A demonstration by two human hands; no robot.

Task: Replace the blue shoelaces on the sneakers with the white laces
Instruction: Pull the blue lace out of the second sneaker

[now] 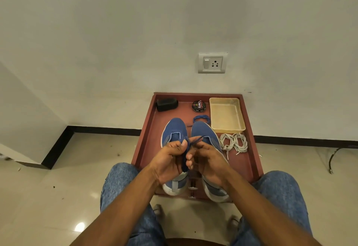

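1. Hands first: your left hand (170,156) and right hand (206,157) both pinch the blue lace (186,150) above the sneakers (175,127).
2. White laces (234,142) lie coiled beside the right shoe on the red table (249,160).

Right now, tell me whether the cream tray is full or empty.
Empty: the cream tray shows only its bare floor; the white laces lie outside it.

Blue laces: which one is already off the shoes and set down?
The coiled blue lace on the tray, beyond the right sneaker's toe. The other blue lace is gripped in both hands.
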